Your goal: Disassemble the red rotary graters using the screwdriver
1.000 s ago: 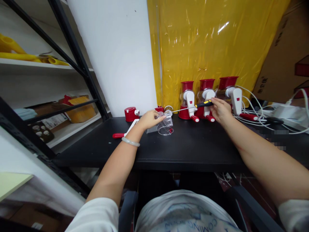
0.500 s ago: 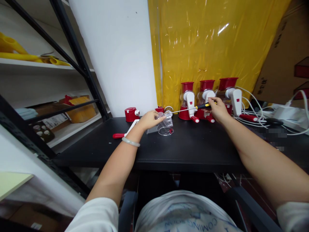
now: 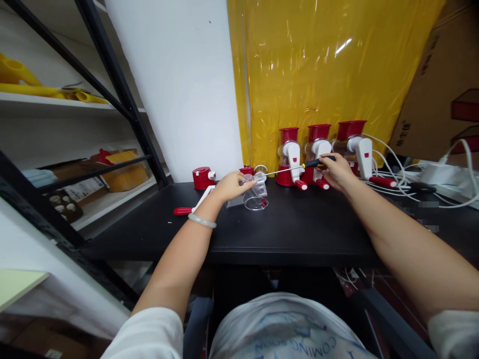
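My left hand [image 3: 232, 186] is closed on a clear plastic housing [image 3: 258, 190] that rests on the black table, its round rim facing down. My right hand [image 3: 334, 169] grips the black and yellow handle of a screwdriver [image 3: 290, 169]. The long shaft points left, and its tip meets the upper part of the clear housing; the exact contact is too small to make out. Left of my left hand stand a red part with a white knob [image 3: 203, 178] and a white crank with a red handle [image 3: 184, 211]. A small red part [image 3: 246, 170] sits partly hidden behind the housing.
Three red and white rotary graters [image 3: 288, 157] stand along the back of the black table [image 3: 292, 229], close behind the screwdriver. White cables and a power strip [image 3: 443, 172] lie at the right. A black-framed shelf [image 3: 129, 109] rises at the left; yellow sheeting [image 3: 318, 65] hangs behind.
The fingers of my right hand have shifted slightly on the screwdriver's handle, and more of its black end shows. The left hand and the clear housing stay nearly in place.
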Tool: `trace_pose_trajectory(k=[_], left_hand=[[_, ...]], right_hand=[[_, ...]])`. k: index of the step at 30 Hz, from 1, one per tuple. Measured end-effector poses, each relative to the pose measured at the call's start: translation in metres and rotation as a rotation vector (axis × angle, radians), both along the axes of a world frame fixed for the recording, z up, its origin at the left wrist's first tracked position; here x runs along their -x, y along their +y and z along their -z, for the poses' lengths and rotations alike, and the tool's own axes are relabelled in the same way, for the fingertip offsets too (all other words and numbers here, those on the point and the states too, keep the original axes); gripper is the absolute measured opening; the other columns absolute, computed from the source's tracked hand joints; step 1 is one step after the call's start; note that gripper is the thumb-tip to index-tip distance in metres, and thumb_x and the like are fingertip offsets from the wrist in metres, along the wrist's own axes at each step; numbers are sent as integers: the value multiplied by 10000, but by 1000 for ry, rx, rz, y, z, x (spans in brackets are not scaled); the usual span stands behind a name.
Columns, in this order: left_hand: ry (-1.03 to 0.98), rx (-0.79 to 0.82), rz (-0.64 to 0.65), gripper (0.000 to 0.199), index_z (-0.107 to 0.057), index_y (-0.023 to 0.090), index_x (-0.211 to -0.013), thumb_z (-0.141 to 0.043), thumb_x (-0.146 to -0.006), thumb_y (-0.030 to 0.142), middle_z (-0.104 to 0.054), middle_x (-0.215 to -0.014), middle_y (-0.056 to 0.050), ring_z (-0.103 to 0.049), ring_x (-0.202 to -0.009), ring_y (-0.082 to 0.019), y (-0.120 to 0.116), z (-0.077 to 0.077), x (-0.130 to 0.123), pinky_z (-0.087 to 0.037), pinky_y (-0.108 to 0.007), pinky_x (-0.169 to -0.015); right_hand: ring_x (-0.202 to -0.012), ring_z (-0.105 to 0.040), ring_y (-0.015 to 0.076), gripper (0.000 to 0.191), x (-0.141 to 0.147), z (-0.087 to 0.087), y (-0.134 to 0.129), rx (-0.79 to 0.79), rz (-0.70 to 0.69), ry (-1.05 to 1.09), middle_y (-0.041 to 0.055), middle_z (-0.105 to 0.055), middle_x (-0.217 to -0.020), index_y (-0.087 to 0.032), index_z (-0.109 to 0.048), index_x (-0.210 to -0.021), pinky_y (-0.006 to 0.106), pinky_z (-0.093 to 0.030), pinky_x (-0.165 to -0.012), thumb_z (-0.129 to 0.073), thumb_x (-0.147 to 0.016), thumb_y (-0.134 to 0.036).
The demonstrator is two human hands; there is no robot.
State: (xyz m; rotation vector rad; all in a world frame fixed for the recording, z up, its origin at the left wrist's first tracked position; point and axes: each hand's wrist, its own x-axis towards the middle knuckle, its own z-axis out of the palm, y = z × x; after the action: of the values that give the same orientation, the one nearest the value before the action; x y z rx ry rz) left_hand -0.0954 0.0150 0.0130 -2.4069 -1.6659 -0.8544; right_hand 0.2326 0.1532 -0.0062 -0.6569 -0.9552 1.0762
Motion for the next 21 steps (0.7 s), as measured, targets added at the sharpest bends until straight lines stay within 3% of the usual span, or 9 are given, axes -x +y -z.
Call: trace_pose_trajectory(k=[4,11,21], left_hand=[[-4,-9,3,548,-623,204,-603,-550,-942,627,-661,-777,-83,-617,-790,-205,0,0,1,-477,-366,-781],[1,-16,-1,522,-643,215,-604,-561,-934,611,-688,-801,-90,-643,-826,-222,0,0,2,-512,-374,-792],[-10,-4,-2,545,-610,210,-587,-550,-931,629,-694,-848,-86,-645,-838,-208,1,0,2,-503,-374,-832]], right_hand=[[-657,-641,107,246,0,0,0,17,-23,3,-14,-617,-740,-228,-593,-747,185,-559,-520,-777,-706,-69],[-564,-668,127,384,1,3,-4,25,-37,-2,-16,-667,-743,-231,-573,-862,200,-553,-456,-880,-665,-111],[-654,-719,135,523,-1,6,-5,1,-85,-8,-31,-640,-860,-244,-595,-959,235,-635,-538,-910,-575,-83]])
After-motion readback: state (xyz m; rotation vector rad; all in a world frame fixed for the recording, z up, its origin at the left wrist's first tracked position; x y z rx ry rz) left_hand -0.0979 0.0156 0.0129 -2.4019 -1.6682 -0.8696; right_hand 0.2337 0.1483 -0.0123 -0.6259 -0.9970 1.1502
